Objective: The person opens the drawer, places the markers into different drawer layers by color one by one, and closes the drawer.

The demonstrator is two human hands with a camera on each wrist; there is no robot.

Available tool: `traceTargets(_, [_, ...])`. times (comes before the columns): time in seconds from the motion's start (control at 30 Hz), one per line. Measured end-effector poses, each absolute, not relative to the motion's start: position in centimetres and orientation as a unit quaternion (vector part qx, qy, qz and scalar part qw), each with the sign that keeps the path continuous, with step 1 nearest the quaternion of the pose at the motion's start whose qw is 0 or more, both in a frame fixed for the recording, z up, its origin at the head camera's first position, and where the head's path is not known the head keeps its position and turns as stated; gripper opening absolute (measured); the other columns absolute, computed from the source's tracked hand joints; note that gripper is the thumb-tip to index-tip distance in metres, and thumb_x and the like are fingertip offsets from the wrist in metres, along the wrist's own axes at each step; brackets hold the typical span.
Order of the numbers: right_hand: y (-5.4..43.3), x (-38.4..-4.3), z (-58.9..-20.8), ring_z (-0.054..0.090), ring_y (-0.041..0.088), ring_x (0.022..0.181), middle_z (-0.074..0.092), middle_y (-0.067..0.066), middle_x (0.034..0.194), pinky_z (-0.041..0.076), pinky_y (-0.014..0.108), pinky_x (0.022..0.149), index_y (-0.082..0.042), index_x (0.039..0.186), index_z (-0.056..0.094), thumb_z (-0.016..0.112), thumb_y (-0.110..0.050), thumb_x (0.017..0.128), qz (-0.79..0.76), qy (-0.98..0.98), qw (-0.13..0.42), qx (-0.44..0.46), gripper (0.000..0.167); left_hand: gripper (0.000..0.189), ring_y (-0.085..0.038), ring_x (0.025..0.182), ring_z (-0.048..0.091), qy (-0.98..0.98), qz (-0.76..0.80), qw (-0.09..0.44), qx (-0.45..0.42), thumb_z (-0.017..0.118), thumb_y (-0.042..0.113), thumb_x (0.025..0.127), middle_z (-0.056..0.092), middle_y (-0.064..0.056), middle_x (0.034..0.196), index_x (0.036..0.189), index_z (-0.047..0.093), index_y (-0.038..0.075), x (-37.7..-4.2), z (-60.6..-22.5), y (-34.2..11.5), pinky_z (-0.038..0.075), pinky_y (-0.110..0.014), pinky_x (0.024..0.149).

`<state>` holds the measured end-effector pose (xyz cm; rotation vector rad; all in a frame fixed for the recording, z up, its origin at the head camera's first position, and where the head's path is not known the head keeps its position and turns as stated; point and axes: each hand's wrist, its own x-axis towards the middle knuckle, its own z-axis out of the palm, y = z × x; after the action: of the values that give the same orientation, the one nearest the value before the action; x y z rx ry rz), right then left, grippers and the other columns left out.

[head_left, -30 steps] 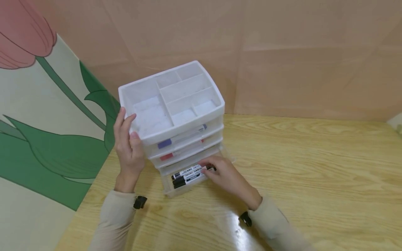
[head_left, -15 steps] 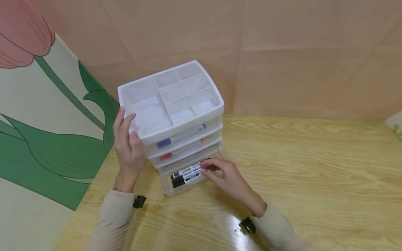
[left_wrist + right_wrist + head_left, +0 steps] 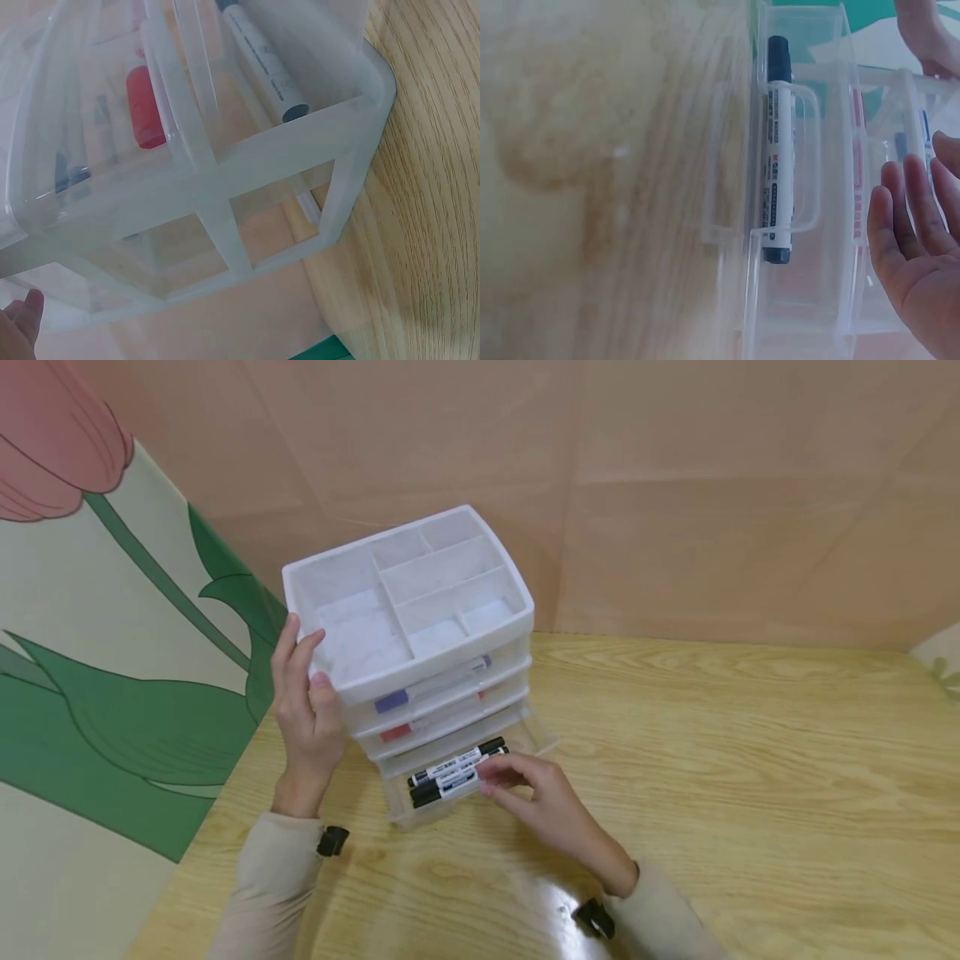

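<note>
A white drawer organizer with a divided top tray stands on the table, its bottom drawer pulled out. Black-and-white markers lie side by side in that drawer. My left hand holds the organizer's front left corner, one fingertip over the rim and the thumb at the front. My right hand is over the right front of the drawer, fingertips close by the markers; the right wrist view shows its fingers loosely spread with nothing in them. Behind the two upper drawer fronts show a blue-capped marker and a red-capped marker.
The wooden table extends to the right and front. A peach-coloured covering hangs behind the organizer, and a panel with a printed tulip stands at the left.
My right hand has drawn slightly right and back, uncovering the far ends of the markers in the drawer. The left hand and the organizer stay in place.
</note>
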<state>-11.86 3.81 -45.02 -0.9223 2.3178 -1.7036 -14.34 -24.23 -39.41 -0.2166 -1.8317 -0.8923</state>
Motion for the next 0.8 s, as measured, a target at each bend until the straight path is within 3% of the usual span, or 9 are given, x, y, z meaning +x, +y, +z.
traceTargets(0.37, [4.3, -11.1, -46.1, 0.068, 0.011, 0.092, 0.073, 0.012, 0.108, 0.056, 0.025, 0.087, 0.002, 0.115, 0.067, 0.069, -0.013, 0.089, -0.570, 0.765, 0.130, -0.269, 0.030, 0.045, -0.032, 0.138, 0.047, -0.765, -0.373, 0.517, -0.094, 0.039, 0.019, 0.091, 0.047, -0.019, 0.149, 0.125, 0.059, -0.003, -14.6, -39.5, -24.2, 0.043, -0.041, 0.110])
traceTargets(0.6, [4.3, -10.8, -47.0, 0.067, 0.011, 0.093, 0.072, 0.017, 0.108, 0.055, 0.024, 0.086, 0.003, 0.117, 0.066, 0.067, -0.016, 0.091, -0.572, 0.759, 0.156, -0.270, 0.032, 0.044, -0.033, 0.138, 0.046, -0.763, -0.376, 0.519, -0.087, 0.039, 0.016, 0.090, 0.048, -0.020, 0.148, 0.124, 0.060, -0.004, -14.6, -39.6, -24.2, 0.042, -0.041, 0.110])
traceTargets(0.8, [4.1, -10.7, -47.4, 0.067, 0.010, 0.092, 0.073, 0.012, 0.104, 0.055, 0.022, 0.084, 0.002, 0.117, 0.066, 0.068, -0.020, 0.091, -0.571, 0.759, 0.179, -0.256, 0.034, 0.043, -0.034, 0.137, 0.047, -0.765, -0.375, 0.518, -0.079, 0.039, 0.013, 0.089, 0.047, -0.021, 0.148, 0.123, 0.059, -0.005, -14.7, -39.7, -24.2, 0.044, -0.044, 0.108])
